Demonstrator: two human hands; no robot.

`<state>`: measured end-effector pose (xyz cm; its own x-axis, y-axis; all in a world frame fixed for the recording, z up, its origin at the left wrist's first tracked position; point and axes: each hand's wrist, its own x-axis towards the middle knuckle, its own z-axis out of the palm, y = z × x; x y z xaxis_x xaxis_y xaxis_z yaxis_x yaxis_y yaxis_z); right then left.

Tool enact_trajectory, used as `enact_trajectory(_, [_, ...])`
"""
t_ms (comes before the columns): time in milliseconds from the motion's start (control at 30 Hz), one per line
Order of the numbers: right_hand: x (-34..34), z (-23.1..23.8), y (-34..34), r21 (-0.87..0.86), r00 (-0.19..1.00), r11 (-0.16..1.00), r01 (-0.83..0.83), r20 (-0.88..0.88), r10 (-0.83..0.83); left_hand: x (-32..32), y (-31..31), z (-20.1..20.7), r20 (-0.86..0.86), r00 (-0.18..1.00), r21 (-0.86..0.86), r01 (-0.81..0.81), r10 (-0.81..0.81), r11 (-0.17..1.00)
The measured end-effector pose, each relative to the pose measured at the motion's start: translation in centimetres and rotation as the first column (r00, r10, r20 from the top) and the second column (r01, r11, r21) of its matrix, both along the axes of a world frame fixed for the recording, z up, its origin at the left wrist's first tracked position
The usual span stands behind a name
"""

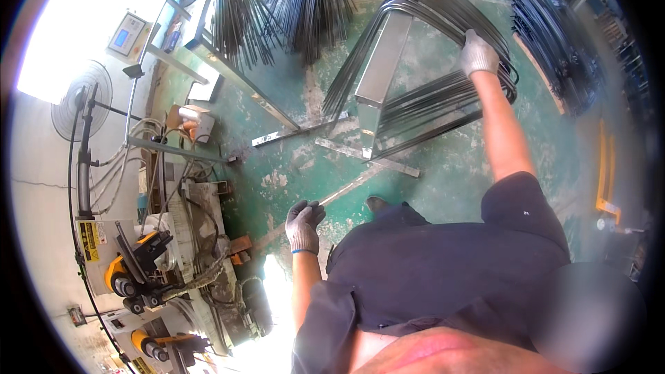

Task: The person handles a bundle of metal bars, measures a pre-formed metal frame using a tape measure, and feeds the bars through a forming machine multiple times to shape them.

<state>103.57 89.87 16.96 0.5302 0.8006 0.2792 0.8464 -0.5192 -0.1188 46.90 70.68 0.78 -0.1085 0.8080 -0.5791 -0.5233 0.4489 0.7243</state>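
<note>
worn green workshop floor (443, 187) spreads under everything, scuffed to bare grey in patches, with bright daylight blowing out the far left. the step in hand looks like placing or gathering bent rods on a rack: the right hand (479, 53), in a pale work glove, is stretched well forward and closed over the top of a bundle of bent dark steel rods (443, 14) that drape over a shiny metal rack (384, 62) (the rods arch up and fall away on both sides of it). the fingers curl around the rods near the bend, so the grip reads as a firm wrap rather than a pinch. the left hand (303, 225), also gloved, hangs low and close to the body, holding nothing, fingers loosely curled and half open. to its left sits a bending machine with yellow parts (131, 263) and a tangle of hoses. beyond the right hand, more straight rods (277, 7) lean in fans, and another dark pile (554, 34) lies to its right. as a judgement, the next move calls for keeping the bundle square on the rack, since loose rods could slide off either side.
</note>
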Motion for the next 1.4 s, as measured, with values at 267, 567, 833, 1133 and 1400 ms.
enact_trajectory(267, [-7.2, 4.4, 4.2, 0.394, 0.860, 0.771, -0.501, 0.330, 0.390, 1.9, -6.3, -2.5, -0.013, 0.989, -0.214, -0.144, 0.144, 0.966])
enact_trajectory(567, [-9.3, 9.8, 10.8, 0.250, 0.855, 0.818, -0.518, 0.172, 0.489, -3.5, -15.9, 1.2, -0.184, 0.851, -0.117, -0.516, 0.492, 0.849])
enact_trajectory(833, [-40.7, 12.9, -8.3, 0.423, 0.041, -0.023, -0.906, 0.141, 0.989, -9.0, -35.1, 0.4, -0.228, 0.539, -0.182, -0.842, 0.811, 0.508])
enact_trajectory(1133, [-69.5, 14.4, -36.5, 0.489, -0.748, -0.641, -0.591, -0.035, 0.663, -12.4, -63.0, 7.6, -0.676, -0.089, 0.314, -0.933, 0.732, 0.176])
enact_trajectory(1400, [-83.0, 13.2, -48.0, 0.558, -0.857, -0.672, -0.487, -0.156, 0.491, -9.4, -81.0, 17.3, -0.742, -0.547, 0.539, -0.830, 0.388, -0.141])
